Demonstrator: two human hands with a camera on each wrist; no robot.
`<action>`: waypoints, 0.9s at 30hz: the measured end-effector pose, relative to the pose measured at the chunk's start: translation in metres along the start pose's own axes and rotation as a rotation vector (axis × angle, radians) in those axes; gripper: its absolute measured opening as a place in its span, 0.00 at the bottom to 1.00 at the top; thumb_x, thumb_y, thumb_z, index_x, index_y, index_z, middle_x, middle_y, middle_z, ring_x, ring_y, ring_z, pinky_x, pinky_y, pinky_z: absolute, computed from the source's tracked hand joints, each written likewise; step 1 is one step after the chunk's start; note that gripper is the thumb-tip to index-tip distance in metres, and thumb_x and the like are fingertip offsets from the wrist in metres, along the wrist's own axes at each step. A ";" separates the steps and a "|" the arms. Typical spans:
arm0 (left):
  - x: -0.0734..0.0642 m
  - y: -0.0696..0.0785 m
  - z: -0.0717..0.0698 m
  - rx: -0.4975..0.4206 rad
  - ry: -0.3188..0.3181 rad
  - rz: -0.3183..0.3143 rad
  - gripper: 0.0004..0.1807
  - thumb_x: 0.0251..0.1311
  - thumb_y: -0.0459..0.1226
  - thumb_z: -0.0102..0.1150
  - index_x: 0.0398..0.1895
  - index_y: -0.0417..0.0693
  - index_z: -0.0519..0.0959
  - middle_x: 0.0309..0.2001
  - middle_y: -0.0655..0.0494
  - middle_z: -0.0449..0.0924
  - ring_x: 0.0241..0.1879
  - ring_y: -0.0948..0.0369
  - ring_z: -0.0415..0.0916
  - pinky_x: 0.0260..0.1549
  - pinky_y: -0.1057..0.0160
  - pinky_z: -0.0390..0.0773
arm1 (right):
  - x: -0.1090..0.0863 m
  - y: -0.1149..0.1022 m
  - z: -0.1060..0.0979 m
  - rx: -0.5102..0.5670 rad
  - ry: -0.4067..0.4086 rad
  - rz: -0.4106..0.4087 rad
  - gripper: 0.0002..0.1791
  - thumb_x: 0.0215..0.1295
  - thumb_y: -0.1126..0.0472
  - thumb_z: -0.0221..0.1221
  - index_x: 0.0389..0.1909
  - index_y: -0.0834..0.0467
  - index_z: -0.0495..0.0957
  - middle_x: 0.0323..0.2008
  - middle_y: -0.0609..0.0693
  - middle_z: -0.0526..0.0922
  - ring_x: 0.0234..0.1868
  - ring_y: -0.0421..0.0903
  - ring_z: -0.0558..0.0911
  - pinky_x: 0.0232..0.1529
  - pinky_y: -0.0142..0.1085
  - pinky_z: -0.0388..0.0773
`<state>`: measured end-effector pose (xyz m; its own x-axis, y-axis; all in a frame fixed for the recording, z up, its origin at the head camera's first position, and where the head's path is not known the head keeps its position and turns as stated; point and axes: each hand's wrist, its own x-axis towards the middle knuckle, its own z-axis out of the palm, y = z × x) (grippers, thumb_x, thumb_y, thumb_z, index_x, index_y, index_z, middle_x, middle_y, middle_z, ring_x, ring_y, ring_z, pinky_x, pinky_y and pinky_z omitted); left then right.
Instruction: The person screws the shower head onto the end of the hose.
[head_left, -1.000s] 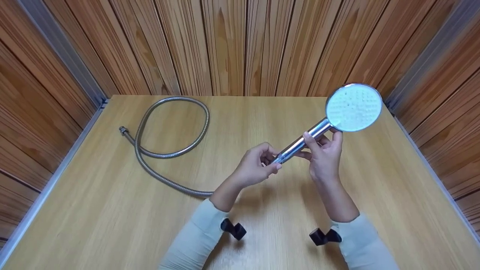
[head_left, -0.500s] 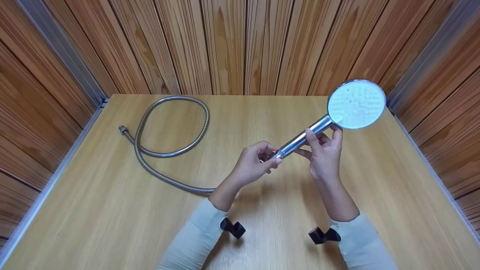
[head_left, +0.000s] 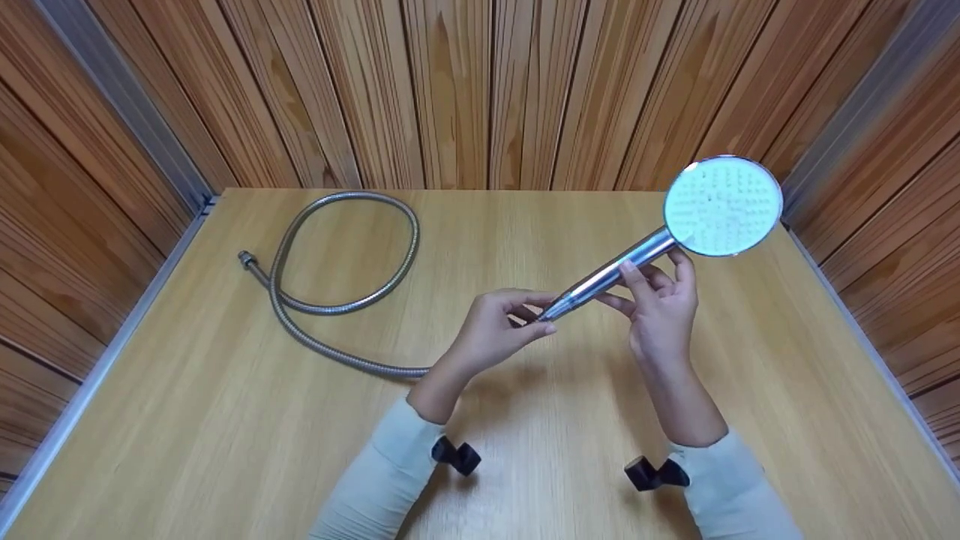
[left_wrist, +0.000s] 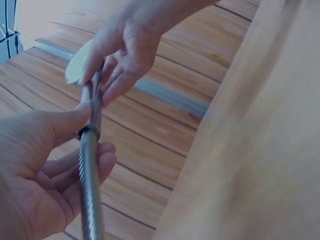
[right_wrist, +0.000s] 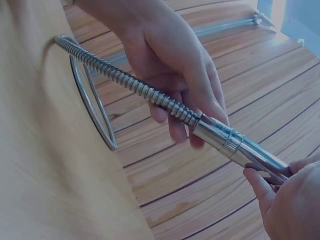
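A chrome shower head [head_left: 724, 206] with a round white face is held tilted above the table, its face toward the head camera. My right hand [head_left: 664, 322] grips its handle between thumb and fingers, below the face. At the handle's lower end, my left hand [head_left: 491, 330] pinches the smooth metal connector [right_wrist: 215, 134] of the ribbed shower hose [right_wrist: 145, 90]. Connector and handle meet in line in the right wrist view. In the left wrist view the hose [left_wrist: 89, 185] runs down past the left palm, the other fingers loosely curled behind it.
The hose's remaining length lies looped on the wooden table [head_left: 187, 420] at the left, its free end fitting [head_left: 246, 259] pointing left. Wood-plank walls [head_left: 450, 97] stand at the back and sides. A dark camera mount [head_left: 457, 456] sits on the left wrist.
The shower head and right hand have shifted slightly up and to the right. My left hand has slid a little left, and its fingers look straighter at the connector.
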<state>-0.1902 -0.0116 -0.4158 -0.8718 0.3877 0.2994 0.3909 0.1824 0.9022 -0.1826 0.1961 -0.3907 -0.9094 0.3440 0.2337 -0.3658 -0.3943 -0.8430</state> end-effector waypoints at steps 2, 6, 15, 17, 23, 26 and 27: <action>-0.003 -0.004 -0.006 0.006 -0.019 0.016 0.19 0.52 0.32 0.72 0.49 0.48 0.84 0.45 0.59 0.82 0.38 0.65 0.81 0.37 0.64 0.82 | 0.002 0.000 -0.003 0.017 0.033 0.007 0.29 0.62 0.70 0.63 0.62 0.59 0.65 0.36 0.58 0.79 0.34 0.51 0.85 0.31 0.47 0.82; -0.010 -0.013 -0.019 0.000 -0.053 0.029 0.20 0.49 0.29 0.73 0.48 0.47 0.85 0.46 0.58 0.81 0.40 0.63 0.81 0.39 0.64 0.82 | 0.006 -0.002 -0.008 0.049 0.085 0.038 0.29 0.61 0.69 0.64 0.62 0.59 0.66 0.36 0.59 0.80 0.33 0.51 0.85 0.32 0.47 0.82; -0.019 -0.026 -0.037 -0.018 -0.094 0.021 0.18 0.49 0.28 0.73 0.47 0.42 0.85 0.45 0.48 0.82 0.40 0.60 0.81 0.40 0.61 0.82 | 0.009 -0.002 -0.012 0.098 0.122 0.089 0.29 0.60 0.68 0.65 0.61 0.59 0.65 0.38 0.59 0.79 0.34 0.51 0.85 0.32 0.46 0.82; -0.021 -0.028 -0.040 -0.024 -0.098 0.019 0.18 0.49 0.27 0.73 0.46 0.40 0.84 0.44 0.48 0.83 0.39 0.59 0.81 0.40 0.60 0.82 | 0.010 -0.002 -0.011 0.112 0.124 0.092 0.29 0.60 0.68 0.65 0.61 0.59 0.65 0.38 0.59 0.78 0.34 0.51 0.85 0.33 0.46 0.82; -0.026 -0.034 -0.046 -0.026 -0.112 0.026 0.18 0.48 0.27 0.73 0.45 0.40 0.84 0.40 0.50 0.84 0.38 0.55 0.81 0.39 0.52 0.81 | 0.010 -0.002 -0.011 0.152 0.140 0.098 0.28 0.61 0.69 0.64 0.61 0.60 0.65 0.38 0.59 0.78 0.35 0.52 0.86 0.33 0.46 0.82; -0.029 -0.036 -0.051 -0.008 -0.113 0.018 0.16 0.49 0.27 0.73 0.43 0.44 0.85 0.38 0.53 0.84 0.38 0.55 0.80 0.39 0.51 0.81 | 0.010 -0.002 -0.012 0.160 0.143 0.096 0.28 0.61 0.69 0.64 0.61 0.60 0.65 0.38 0.60 0.77 0.35 0.53 0.86 0.33 0.46 0.82; -0.030 -0.036 -0.053 0.000 -0.111 0.008 0.16 0.49 0.27 0.73 0.43 0.45 0.85 0.38 0.54 0.83 0.38 0.55 0.80 0.38 0.52 0.81 | 0.010 -0.002 -0.012 0.164 0.143 0.096 0.28 0.61 0.69 0.64 0.61 0.59 0.65 0.39 0.60 0.77 0.35 0.53 0.86 0.33 0.46 0.82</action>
<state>-0.1940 -0.0774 -0.4408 -0.8304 0.4873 0.2702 0.3978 0.1788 0.8999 -0.1891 0.2104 -0.3926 -0.9086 0.4107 0.0756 -0.3169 -0.5603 -0.7653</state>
